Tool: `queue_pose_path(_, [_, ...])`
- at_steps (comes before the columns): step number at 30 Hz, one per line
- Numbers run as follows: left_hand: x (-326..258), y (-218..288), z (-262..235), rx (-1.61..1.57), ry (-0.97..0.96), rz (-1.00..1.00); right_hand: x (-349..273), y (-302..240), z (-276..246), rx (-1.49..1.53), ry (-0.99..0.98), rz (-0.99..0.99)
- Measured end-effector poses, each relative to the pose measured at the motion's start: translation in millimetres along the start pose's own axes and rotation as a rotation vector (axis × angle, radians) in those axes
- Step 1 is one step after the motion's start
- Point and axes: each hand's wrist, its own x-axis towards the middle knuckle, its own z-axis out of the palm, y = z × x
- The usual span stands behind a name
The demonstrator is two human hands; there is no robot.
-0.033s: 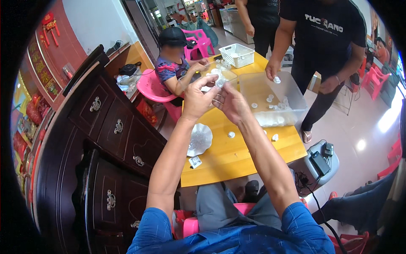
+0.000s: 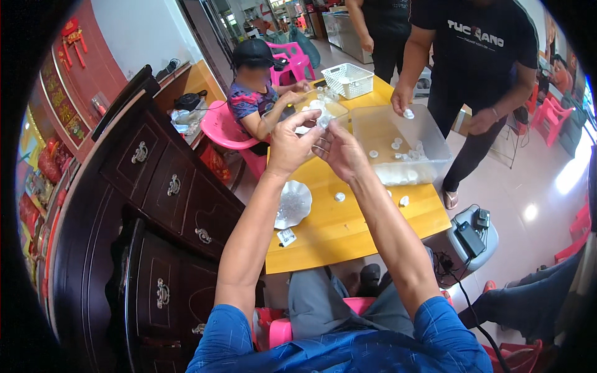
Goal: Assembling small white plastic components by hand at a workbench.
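while raised over the table (image 2: 348,233), both hands pinch a small clear piece (image 2: 321,118) between fingertips.

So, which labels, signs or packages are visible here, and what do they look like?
Small tag: on the yellow table, near the silver sheet; white with dark print.
Wall ornament: upper left; red and gold.
Shirt print: standing person's chest; white on black.
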Motion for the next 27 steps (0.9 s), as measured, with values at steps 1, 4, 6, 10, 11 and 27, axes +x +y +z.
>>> queue_pose_path(1, [-0.5,-0.1,-0.9,-0.001,-0.027,-0.010,-2.0,0.4,0.5,0.000,0.003,0.002])
queue_pose_path(4, [-3.3,-0.4,-2.4,-0.012,-0.026,-0.042,-8.2,3.6,4.2,-0.008,-0.008,-0.015])
queue_pose_path(6, [-5.1,4.9,-3.3,0.075,-0.029,0.063,-11.2,5.7,3.9,-0.093,0.008,-0.076])
queue_pose_path(10, [-11.3,20.2,0.4,0.116,-0.043,0.064,-13.0,9.4,-6.0,-0.139,-0.015,-0.132])
queue_pose_path(11, [-12.1,18.9,1.6,0.116,-0.043,0.060,-14.1,10.1,-7.0,-0.155,-0.011,-0.153])
queue_pose_path(27, [-13.2,13.2,4.2,0.522,-0.021,0.279,-14.3,10.5,-1.4,-0.121,0.077,-0.021])
